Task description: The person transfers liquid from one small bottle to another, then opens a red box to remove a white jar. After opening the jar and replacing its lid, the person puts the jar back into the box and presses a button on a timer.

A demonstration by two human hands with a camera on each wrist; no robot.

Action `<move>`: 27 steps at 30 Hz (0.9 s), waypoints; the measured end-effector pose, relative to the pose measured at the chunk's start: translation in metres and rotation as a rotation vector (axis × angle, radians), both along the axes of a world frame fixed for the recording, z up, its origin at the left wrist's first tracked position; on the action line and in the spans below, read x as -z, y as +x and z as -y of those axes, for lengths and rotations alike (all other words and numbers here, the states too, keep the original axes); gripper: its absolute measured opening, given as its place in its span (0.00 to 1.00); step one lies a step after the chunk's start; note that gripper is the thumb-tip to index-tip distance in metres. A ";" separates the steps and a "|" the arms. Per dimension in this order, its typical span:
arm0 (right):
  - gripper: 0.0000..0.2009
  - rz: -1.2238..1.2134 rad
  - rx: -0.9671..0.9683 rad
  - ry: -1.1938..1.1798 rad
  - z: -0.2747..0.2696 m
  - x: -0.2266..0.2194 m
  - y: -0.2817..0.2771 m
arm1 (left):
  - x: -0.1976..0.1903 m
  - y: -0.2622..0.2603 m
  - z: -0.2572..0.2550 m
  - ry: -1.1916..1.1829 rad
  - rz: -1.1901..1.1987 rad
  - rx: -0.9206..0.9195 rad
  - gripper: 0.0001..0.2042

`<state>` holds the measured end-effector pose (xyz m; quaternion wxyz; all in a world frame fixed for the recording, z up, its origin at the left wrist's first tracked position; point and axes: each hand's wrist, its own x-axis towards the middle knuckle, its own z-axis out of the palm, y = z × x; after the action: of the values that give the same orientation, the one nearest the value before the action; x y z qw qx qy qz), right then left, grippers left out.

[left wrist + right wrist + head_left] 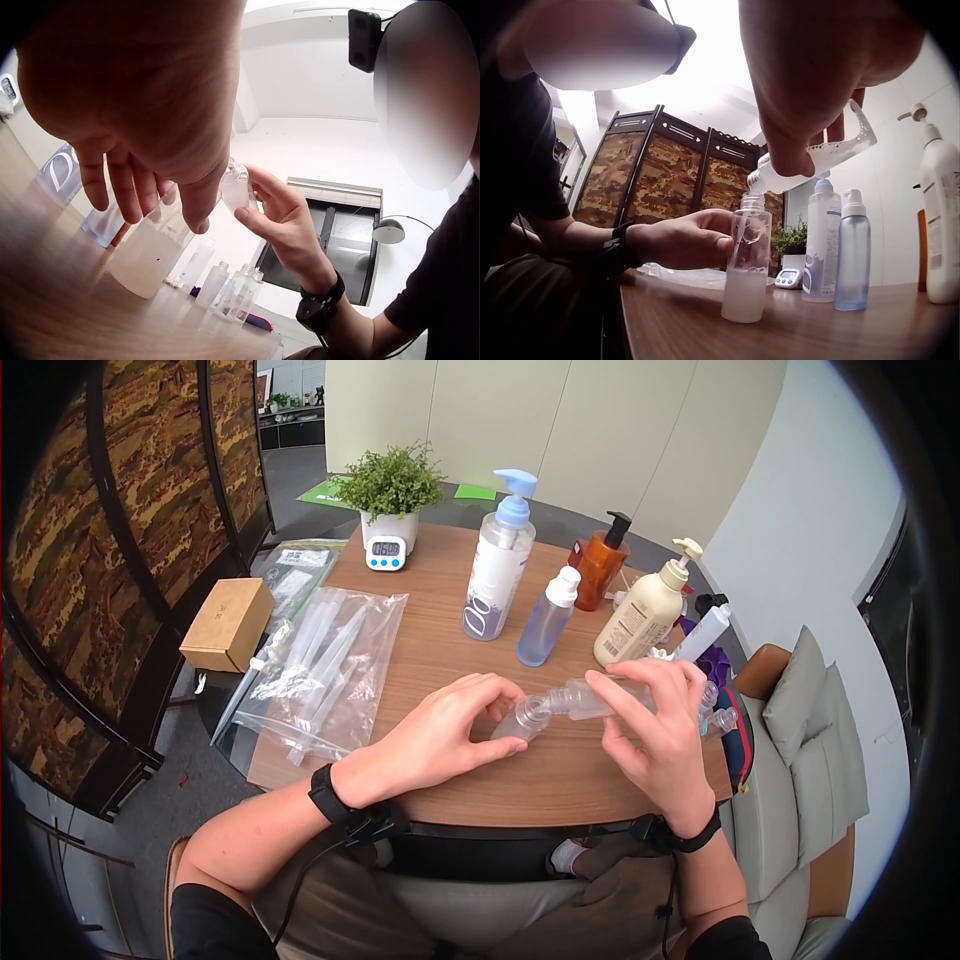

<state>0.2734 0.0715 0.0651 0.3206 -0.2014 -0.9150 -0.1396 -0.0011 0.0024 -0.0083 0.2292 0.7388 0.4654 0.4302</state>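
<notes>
My left hand [440,730] holds a clear plastic bottle [520,725] upright on the table, thumb on one side and fingers on the other. Cloudy whitish liquid fills the lower part of this standing bottle [744,296] in the right wrist view. Above it, my right hand [660,735] grips a second clear bottle [590,700], tipped on its side with its neck toward the left. The mouth of the tipped bottle [829,157] is right at the open neck of the standing one, with whitish liquid and bubbles inside it. Neither bottle wears a cap.
Behind the hands stand a blue-topped pump bottle [495,575], a blue bottle [546,625], an amber pump bottle [602,570] and a cream pump bottle [640,615]. A timer [385,553], potted plant [390,485], zip bag [325,670] and cardboard box [228,625] are leftward.
</notes>
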 end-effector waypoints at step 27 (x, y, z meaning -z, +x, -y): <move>0.32 0.011 0.023 0.015 0.001 0.001 -0.001 | 0.002 0.000 -0.001 0.026 0.004 -0.004 0.23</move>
<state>0.2723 0.0702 0.0643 0.3156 -0.2088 -0.9132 -0.1513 -0.0008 0.0031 -0.0105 0.2197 0.7398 0.4610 0.4381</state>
